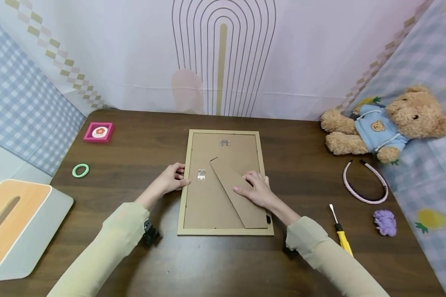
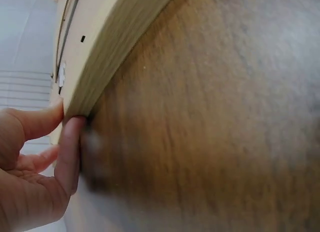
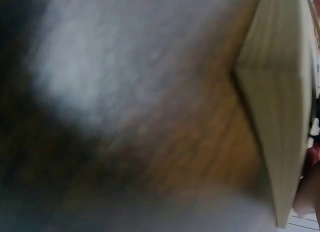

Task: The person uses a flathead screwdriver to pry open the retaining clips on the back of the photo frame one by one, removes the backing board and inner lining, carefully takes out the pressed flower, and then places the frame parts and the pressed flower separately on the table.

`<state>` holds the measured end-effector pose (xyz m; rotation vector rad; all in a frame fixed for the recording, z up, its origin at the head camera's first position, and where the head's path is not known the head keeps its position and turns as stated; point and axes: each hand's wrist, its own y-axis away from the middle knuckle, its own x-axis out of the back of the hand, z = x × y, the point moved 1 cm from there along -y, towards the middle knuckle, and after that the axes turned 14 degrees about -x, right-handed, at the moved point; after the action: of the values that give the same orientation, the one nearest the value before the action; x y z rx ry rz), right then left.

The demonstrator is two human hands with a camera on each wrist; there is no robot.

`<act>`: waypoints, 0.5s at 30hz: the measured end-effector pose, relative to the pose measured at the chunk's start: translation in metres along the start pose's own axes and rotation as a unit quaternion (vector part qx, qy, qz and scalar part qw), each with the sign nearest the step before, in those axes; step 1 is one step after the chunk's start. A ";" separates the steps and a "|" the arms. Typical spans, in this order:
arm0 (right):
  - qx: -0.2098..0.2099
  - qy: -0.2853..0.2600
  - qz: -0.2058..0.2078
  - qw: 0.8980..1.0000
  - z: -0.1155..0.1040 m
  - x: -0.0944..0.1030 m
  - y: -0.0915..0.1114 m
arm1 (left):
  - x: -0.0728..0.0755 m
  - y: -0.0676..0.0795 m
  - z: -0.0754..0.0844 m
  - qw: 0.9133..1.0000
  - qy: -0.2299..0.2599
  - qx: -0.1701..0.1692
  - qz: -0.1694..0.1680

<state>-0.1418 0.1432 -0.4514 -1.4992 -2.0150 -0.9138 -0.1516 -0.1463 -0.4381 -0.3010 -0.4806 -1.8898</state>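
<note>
A picture frame [image 1: 202, 206] lies back up on the table, with a light wooden border and a brown backing board. My left hand [image 1: 171, 178] pinches its left border, thumb on the upper face and a finger against the side, as the left wrist view [image 2: 35, 157] shows. A slanted cardboard stand [image 1: 241, 208] lies across the backing. My right hand [image 1: 259, 190] holds this stand near its right edge, the thumb on its face and the fingers bent beside it. In the right wrist view the frame's corner [image 3: 280, 92] hides most of that hand.
A yellow screwdriver [image 1: 342, 237], purple scrunchie [image 1: 385, 222], headband [image 1: 371, 201] and teddy bear [image 1: 380, 123] lie to the right. On the left are a pink box [image 1: 99, 138], a green ring [image 1: 80, 170] and a white tissue box [image 1: 41, 231] with a wooden lid.
</note>
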 end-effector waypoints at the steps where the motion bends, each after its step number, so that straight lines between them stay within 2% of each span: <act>1: 0.008 -0.004 0.010 1.000 0.002 -0.001 0.000 | 0.000 0.000 -0.001 1.000 0.016 0.005 0.003; 7: 0.044 -0.041 0.031 0.998 0.008 -0.004 -0.001 | 0.001 0.002 -0.004 0.997 0.070 0.013 0.026; 11: 0.066 -0.048 0.040 0.996 0.009 -0.005 -0.001 | 0.001 0.004 -0.006 0.997 0.067 -0.006 0.032; 15: 0.070 -0.018 0.073 0.995 0.009 -0.008 -0.001 | 0.001 0.004 -0.008 0.997 0.058 -0.023 0.038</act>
<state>-0.1399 0.1442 -0.4630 -1.5714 -1.9218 -0.6770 -0.1482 -0.1516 -0.4438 -0.2351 -0.3433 -1.8345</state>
